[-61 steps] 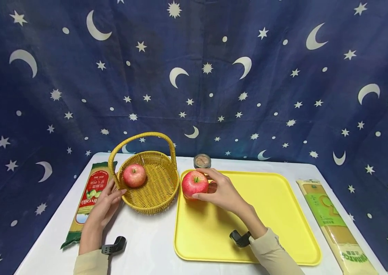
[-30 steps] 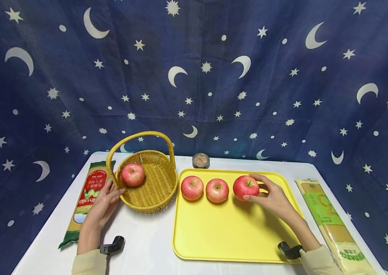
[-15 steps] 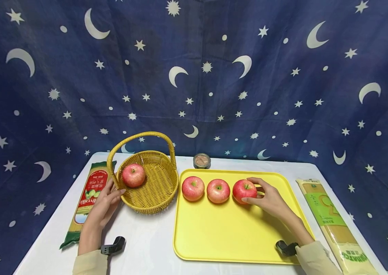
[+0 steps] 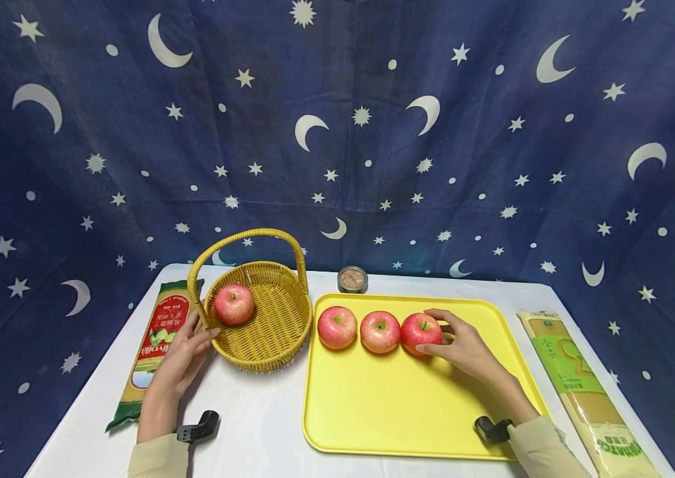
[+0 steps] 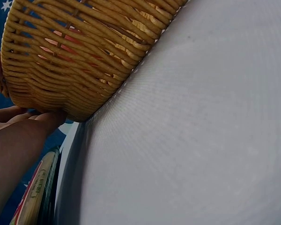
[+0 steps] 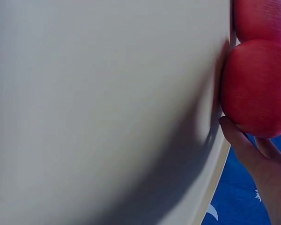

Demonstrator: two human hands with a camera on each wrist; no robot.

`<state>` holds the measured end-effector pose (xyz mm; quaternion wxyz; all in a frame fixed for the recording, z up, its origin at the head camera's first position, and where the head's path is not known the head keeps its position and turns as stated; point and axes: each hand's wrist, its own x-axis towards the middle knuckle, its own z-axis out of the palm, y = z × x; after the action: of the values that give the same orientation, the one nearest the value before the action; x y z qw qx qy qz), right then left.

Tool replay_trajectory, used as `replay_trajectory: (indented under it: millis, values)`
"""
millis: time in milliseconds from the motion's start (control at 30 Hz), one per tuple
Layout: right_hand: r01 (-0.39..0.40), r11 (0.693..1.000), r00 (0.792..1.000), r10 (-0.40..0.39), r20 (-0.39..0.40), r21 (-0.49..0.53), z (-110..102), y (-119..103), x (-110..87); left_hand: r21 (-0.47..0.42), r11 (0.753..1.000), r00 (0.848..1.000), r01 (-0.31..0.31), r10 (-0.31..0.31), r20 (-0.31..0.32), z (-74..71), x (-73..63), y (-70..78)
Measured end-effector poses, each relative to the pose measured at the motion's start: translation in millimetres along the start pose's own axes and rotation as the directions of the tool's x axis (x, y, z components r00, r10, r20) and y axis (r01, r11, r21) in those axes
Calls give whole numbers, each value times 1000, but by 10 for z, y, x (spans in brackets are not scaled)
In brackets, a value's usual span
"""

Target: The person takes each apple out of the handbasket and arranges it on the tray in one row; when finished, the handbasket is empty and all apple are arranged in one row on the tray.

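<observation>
A yellow wicker basket (image 4: 266, 312) with a tall hoop handle stands on the left, one red apple (image 4: 234, 305) inside it. My left hand (image 4: 179, 362) grips its left side, thumb over the rim and fingers along the outer weave (image 5: 70, 65). On the yellow tray (image 4: 397, 405), apples form a row near the back edge: a left apple (image 4: 337, 327), a middle apple (image 4: 380, 332) and a right apple (image 4: 420, 333). My right hand (image 4: 463, 345) holds the right apple (image 6: 257, 89) between thumb and fingers, close beside the middle one.
Left of the basket lies a red and green pasta packet (image 4: 158, 338). A green-labelled noodle packet (image 4: 577, 385) lies right of the tray. Behind the tray stands a small round jar (image 4: 352, 279). A dark blue curtain (image 4: 337, 133) hangs behind the white table (image 4: 248, 425).
My right hand has gone from the tray's left apple to the right one, then drawn that apple left beside the middle one. My left hand has stayed at the basket.
</observation>
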<state>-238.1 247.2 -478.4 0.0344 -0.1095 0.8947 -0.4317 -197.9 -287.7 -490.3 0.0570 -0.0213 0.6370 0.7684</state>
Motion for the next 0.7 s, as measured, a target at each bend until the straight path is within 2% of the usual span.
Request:
replay_trajectory:
  millis: [300, 433, 700]
  values:
    - [0, 999, 1000, 0, 9, -34, 12, -22, 9, 5, 1000, 1000, 1, -1, 5, 5, 3, -8]
    - [12, 1000, 1000, -12, 18, -18, 1, -51, -5, 4, 1000, 1000, 6, -6, 3, 9, 2, 3]
    - [148, 988, 987, -150, -57, -45, -28, -224, 43, 6, 1000, 1000, 7, -7, 6, 8, -6, 10]
